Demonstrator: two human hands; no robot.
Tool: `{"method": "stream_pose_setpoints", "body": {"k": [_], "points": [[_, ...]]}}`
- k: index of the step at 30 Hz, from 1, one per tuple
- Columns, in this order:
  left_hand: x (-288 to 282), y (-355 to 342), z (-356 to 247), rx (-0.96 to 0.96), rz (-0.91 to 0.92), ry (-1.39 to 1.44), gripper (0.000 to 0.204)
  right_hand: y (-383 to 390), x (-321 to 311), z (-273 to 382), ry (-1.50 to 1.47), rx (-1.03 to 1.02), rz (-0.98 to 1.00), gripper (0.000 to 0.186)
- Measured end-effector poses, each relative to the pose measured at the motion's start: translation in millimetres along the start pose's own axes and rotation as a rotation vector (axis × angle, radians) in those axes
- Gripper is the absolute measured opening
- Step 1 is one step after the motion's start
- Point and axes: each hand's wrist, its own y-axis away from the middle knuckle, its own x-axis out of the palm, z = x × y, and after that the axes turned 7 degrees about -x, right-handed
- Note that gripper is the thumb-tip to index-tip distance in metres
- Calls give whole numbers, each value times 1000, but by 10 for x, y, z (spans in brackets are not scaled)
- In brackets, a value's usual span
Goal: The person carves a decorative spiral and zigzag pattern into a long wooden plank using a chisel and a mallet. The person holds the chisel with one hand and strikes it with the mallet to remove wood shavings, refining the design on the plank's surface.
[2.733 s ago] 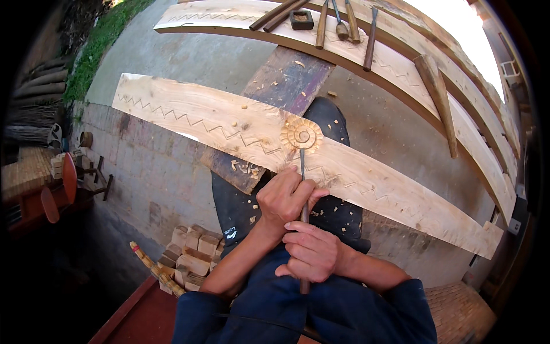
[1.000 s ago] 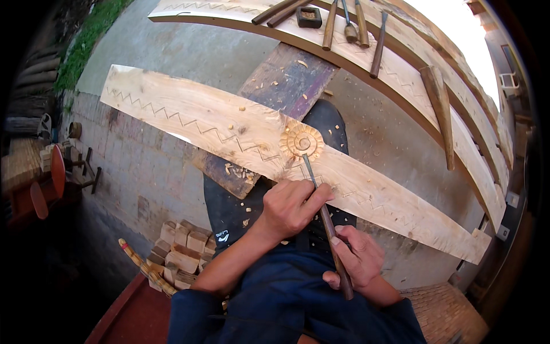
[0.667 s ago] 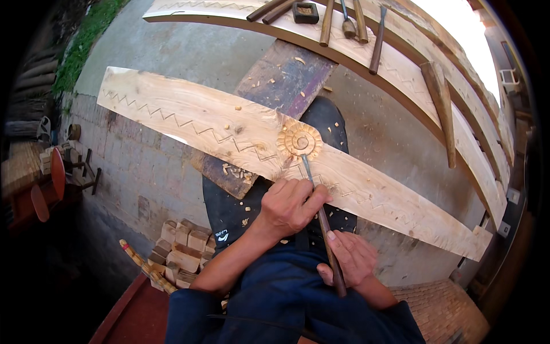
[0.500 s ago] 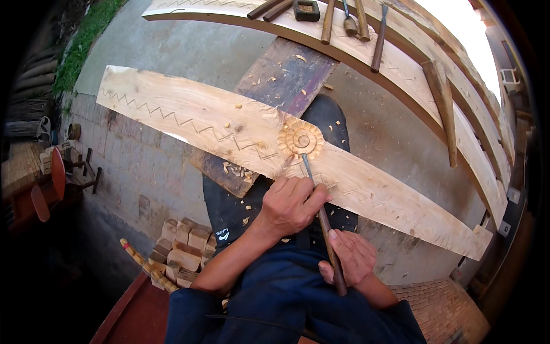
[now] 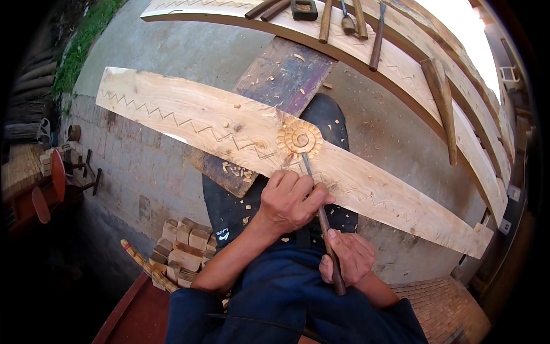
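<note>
A long pale wooden board (image 5: 183,117) lies slantwise across my lap, with a zigzag line cut along it. Near its middle is a round carved flower (image 5: 299,139) with petals and a ringed centre. Both hands are closed on one wood-handled chisel (image 5: 324,221). My left hand (image 5: 292,200) grips it near the blade and rests at the board's near edge. Farther back, my right hand (image 5: 350,258) holds the handle, thumb laid along it. The blade tip touches the lower rim of the flower.
A dark plank (image 5: 286,71) with wood chips lies under the board. Beyond it, a longer board (image 5: 229,17) carries several chisels and a small dark box (image 5: 304,10). A tapered wooden mallet (image 5: 440,100) lies at the right. Wood blocks (image 5: 183,249) are piled at lower left.
Very little differs. My left hand has shifted slightly, and the chisel tip stays at the flower's lower rim.
</note>
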Motion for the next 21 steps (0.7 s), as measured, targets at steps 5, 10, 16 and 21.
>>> {"method": "stream_pose_setpoints", "body": {"k": [5, 10, 16, 21], "points": [[48, 15, 47, 23, -26, 25, 34, 13, 22, -2, -13, 3, -19, 45], [40, -5, 47, 1, 8, 48, 34, -29, 31, 28, -9, 17, -33, 45], [56, -10, 14, -41, -4, 72, 30, -2, 97, 24, -21, 14, -52, 47], [89, 20, 30, -35, 16, 91, 29, 61, 143, -1, -46, 19, -72, 46]]}}
